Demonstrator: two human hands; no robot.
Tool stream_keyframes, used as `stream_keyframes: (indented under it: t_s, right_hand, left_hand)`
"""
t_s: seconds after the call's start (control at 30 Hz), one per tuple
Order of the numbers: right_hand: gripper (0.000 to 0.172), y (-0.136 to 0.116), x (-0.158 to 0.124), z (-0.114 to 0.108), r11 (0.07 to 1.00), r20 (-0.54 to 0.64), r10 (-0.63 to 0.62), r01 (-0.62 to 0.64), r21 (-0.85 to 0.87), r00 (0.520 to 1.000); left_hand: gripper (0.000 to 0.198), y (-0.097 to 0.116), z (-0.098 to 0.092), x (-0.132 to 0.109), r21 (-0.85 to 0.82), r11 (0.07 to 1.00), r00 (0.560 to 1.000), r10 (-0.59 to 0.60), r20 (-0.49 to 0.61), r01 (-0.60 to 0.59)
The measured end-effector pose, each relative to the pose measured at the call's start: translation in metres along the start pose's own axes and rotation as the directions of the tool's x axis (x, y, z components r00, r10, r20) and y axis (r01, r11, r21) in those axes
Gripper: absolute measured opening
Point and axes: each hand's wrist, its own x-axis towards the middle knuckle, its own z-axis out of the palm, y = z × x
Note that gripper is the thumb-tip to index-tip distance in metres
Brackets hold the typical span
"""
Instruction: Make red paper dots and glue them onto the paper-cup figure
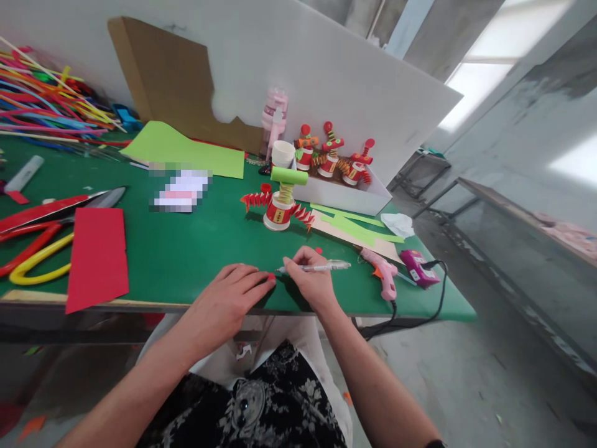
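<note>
My left hand rests at the table's front edge, its thumb and forefinger tips closed on a small red paper piece. In my right hand is a clear pen, its tip pointing left close to that piece. Behind my hands stands a paper-cup figure with a red band, folded red paper arms, a folded pale-green neck and a green paper roll on top. A small red dot lies just beyond my right hand.
Right lie a pink glue gun, a purple box with a cord, and paper strips. A white box holds similar figures. Left are red paper, scissors, green sheets and pipe cleaners.
</note>
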Motion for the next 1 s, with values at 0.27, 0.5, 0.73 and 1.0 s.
stream_keyframes:
  t_s: [0.27,0.5,0.73,1.0]
  right_hand:
    - [0.03,-0.001,-0.001,0.001,1.0,-0.026,0.008,-0.008,0.021,1.0]
    - [0.029,-0.002,0.0,0.0,0.999,-0.02,0.01,-0.009,0.048,1.0]
    - [0.03,-0.001,0.0,-0.001,1.0,0.002,0.017,-0.017,0.021,1.0]
    - [0.029,0.002,0.0,0.0,1.0,0.008,0.002,-0.002,-0.003,1.0]
  left_hand:
    - [0.053,0.003,-0.003,0.002,0.029,0.999,0.997,-0.04,0.058,0.039]
    - [0.065,-0.012,-0.004,-0.004,-0.016,1.0,0.999,-0.007,0.047,0.008]
    - [0.058,-0.01,-0.006,-0.007,-0.065,0.997,0.999,-0.045,-0.021,0.044]
    - [0.047,0.002,-0.003,-0.011,0.047,0.995,0.993,-0.082,-0.08,0.086]
